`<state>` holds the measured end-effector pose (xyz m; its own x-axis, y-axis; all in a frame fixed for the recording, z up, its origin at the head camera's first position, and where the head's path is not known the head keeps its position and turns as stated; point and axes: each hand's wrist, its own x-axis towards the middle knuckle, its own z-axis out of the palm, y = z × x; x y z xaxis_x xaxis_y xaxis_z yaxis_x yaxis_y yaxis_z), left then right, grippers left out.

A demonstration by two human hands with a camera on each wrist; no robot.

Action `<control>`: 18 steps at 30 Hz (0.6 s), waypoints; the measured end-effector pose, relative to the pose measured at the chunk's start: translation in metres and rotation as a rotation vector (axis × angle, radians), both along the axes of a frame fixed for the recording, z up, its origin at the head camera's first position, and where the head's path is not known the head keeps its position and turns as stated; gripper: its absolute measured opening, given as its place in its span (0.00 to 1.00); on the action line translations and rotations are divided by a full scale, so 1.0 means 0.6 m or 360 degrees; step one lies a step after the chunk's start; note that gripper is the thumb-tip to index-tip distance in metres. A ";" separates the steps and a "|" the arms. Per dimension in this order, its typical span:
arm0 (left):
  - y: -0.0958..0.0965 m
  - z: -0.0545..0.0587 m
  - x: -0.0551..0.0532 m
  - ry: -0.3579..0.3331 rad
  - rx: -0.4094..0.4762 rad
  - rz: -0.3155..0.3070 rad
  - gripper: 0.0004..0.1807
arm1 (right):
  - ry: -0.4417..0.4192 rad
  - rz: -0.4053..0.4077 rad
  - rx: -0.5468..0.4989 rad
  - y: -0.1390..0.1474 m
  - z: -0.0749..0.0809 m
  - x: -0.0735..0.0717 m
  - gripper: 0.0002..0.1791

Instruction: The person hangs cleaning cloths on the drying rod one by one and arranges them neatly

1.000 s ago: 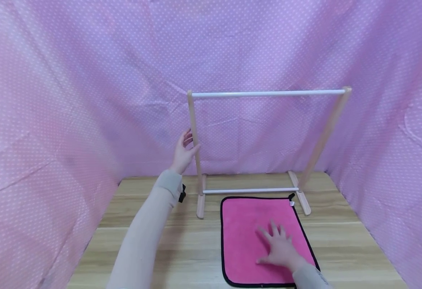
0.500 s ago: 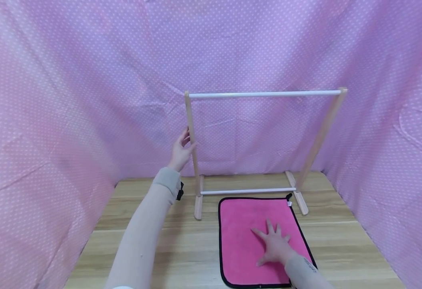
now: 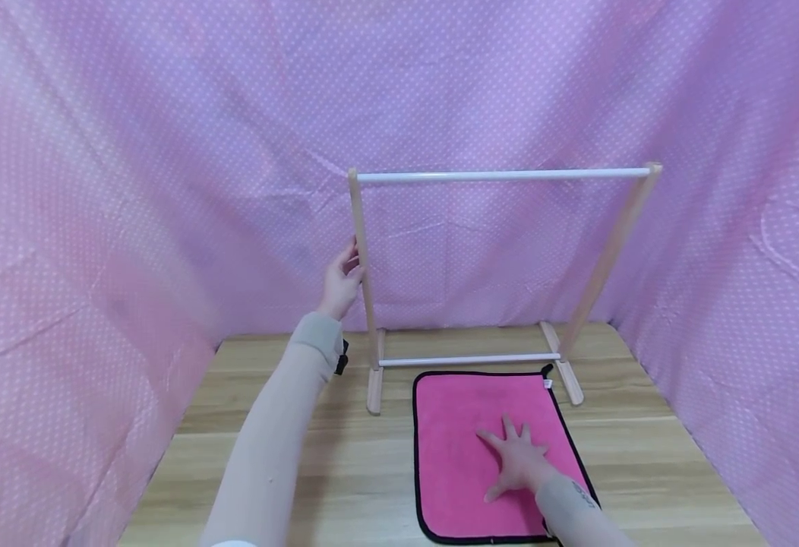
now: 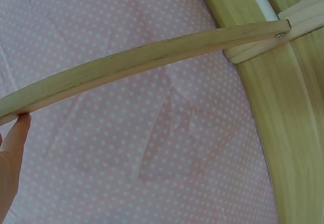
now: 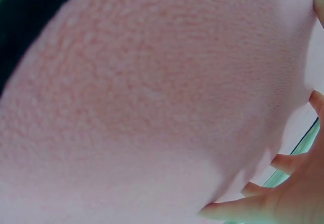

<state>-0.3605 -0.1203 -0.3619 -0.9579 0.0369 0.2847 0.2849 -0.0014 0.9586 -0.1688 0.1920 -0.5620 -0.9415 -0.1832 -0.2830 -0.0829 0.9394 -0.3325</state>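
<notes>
A wooden rack with white crossbars stands at the back of the table. My left hand is at its left post, holding it with the thumb and fingers about mid-height. In the left wrist view, a fingertip touches the edge of the same post. A pink cloth with black edging lies flat in front of the rack, with a small loop and white label at its far right corner. Fingers spread wide, my right hand rests on the cloth, its fingertips touching the fabric in the right wrist view.
The rack's feet stand on the wood-grain table, the right one close to the cloth's far right corner. Pink dotted curtain encloses the table at the back and both sides.
The left thumb has drawn in from across the front of the post to its left edge. My right hand has settled slightly left on the cloth; the cloth lies as before.
</notes>
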 end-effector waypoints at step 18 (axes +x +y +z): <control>0.011 -0.004 0.002 -0.0164 0.0154 0.0099 0.31 | 0.0281 0.0110 -0.0068 0.001 -0.006 -0.005 0.50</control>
